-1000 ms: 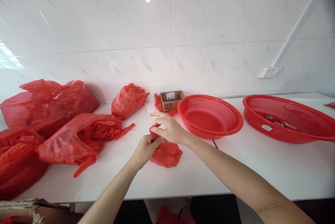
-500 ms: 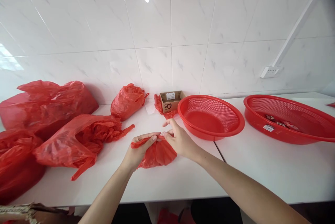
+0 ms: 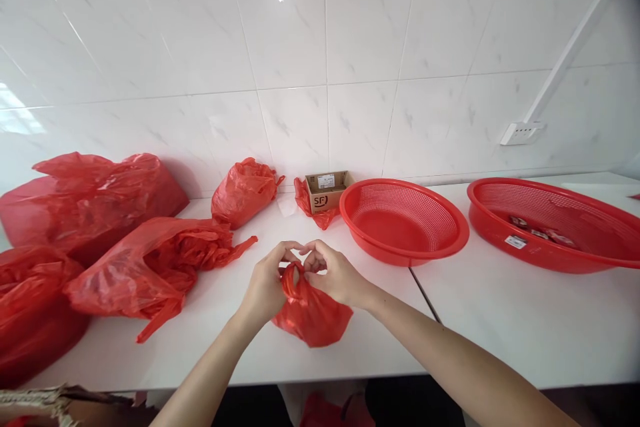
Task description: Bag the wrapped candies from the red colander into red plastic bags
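In front of me a small red plastic bag (image 3: 316, 315) rests on the white table, its top gathered and twisted. My left hand (image 3: 270, 280) pinches the gathered top from the left, thumb and fingers curled round the plastic. From the other side my right hand (image 3: 334, 272) grips the same top, its fingers bent close to those of the left. A small loop of plastic stands up between the two hands. The exact fingertip contact is partly hidden by the curled fingers.
Several filled red bags (image 3: 145, 267) crowd the table's left side. A small cardboard box (image 3: 320, 200) sits near the wall. To its right stand a red basket (image 3: 385, 240) and a larger red basket (image 3: 545, 247) with small packets inside. A torn carton (image 3: 60, 404) is at lower left.
My hands have come closer together and turned inward over the bag top. The bag now looks more bunched and upright, and its body sits slightly nearer to me.
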The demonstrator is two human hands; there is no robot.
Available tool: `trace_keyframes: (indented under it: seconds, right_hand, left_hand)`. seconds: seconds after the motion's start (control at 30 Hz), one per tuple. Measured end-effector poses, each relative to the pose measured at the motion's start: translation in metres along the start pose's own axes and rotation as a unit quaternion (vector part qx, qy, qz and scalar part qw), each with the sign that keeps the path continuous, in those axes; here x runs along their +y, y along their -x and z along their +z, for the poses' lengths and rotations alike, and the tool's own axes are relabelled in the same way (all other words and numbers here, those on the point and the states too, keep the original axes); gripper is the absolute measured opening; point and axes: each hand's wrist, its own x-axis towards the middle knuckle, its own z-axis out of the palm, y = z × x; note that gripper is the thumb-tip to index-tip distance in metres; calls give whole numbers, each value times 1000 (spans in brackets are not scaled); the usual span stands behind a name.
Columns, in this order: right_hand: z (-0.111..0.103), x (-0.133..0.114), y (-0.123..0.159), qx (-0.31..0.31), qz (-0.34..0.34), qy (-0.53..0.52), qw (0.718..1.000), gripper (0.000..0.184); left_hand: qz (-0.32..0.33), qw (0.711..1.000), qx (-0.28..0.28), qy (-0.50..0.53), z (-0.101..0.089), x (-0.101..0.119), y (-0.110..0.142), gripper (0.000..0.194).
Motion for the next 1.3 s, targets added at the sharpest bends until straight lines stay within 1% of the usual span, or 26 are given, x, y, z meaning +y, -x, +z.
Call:
trace_keyframes:
  seconds: [0.07,0.13,0.2,0.27,0.3,0.33,0.4,0.43,0.5,0.57,0.67,0.73,0.8,0.83,0.9,0.93,0.97,1.0,1.03,1.1,1.2,1.23,1.3]
  right_hand:
    - [3,1,1,9,10,-35,999,29]
    - [2,0,-1,15,34,-81,996,25]
    - [-2,-2,-4,1,63,-129,990,18]
    - [-6,-5,-7,-13,66,-127,990,15]
    - [-8,-6,-8,-16,58,-100,993,14]
    - [-9,-7,-8,-15,43,-58,997,14]
    - [-9,-7,-6,0,2,54,999,13]
    - [-9,-7,-5,7,-19,114,993,14]
    - [-8,-5,-2,19,-56,223,973,15]
    - [-8,-3,1,21,-73,295,953,15]
    - [-10,-1,4,12,-69,330,942,16]
    - [-13,-2,7,4,-55,327,943,16]
    - [-18,-4,9,-4,-34,318,948,16]
    - [-20,-6,10,-2,-25,310,951,15]
    - [-23,-8,10,18,-28,279,960,10]
    - [-23,-9,10,29,-43,255,965,13]
    - [-23,-9,9,35,-65,227,971,19]
    - [-21,-8,8,32,-86,198,976,24]
    - [-18,-7,8,23,-100,172,980,23]
    - [-10,-5,6,2,-104,136,985,18]
    - [3,-6,7,-10,-88,106,990,29]
    - [7,-8,8,-13,-86,99,991,30]
    - [16,-15,11,-22,-87,82,993,29]
  left_hand:
    - [20,999,28,-29,2,-2,2,43]
    - [35,997,54,-50,3,-4,4,42]
    - [43,994,74,-70,2,-5,4,30]
    - [49,992,77,-92,0,-4,4,14]
    - [52,991,72,-104,-2,-3,3,9]
    - [56,990,65,-115,-4,-1,2,7]
    - [61,988,46,-133,-10,2,-1,10]
    - [63,987,36,-140,-13,3,-2,11]
    - [69,986,22,-149,-21,4,-3,13]
    - [78,984,32,-158,-28,5,-3,14]
    - [82,979,84,-164,-36,5,-2,16]
    - [70,979,112,-154,-36,6,-1,16]
    - [51,982,117,-137,-33,9,0,16]
    - [42,985,106,-130,-32,12,-1,17]
    - [21,991,63,-119,-28,18,-2,18]
    - [11,993,39,-114,-27,21,-3,19]
    - [2,994,19,-111,-26,24,-4,19]
    - [-4,994,5,-108,-25,27,-5,19]
    - [-5,994,2,-109,-25,29,-6,19]
    - [18,992,17,-121,-23,31,-6,18]
    - [65,984,67,-150,-22,33,-2,17]
    - [69,982,80,-154,-24,34,0,16]
    - [51,983,91,-153,-31,37,5,17]
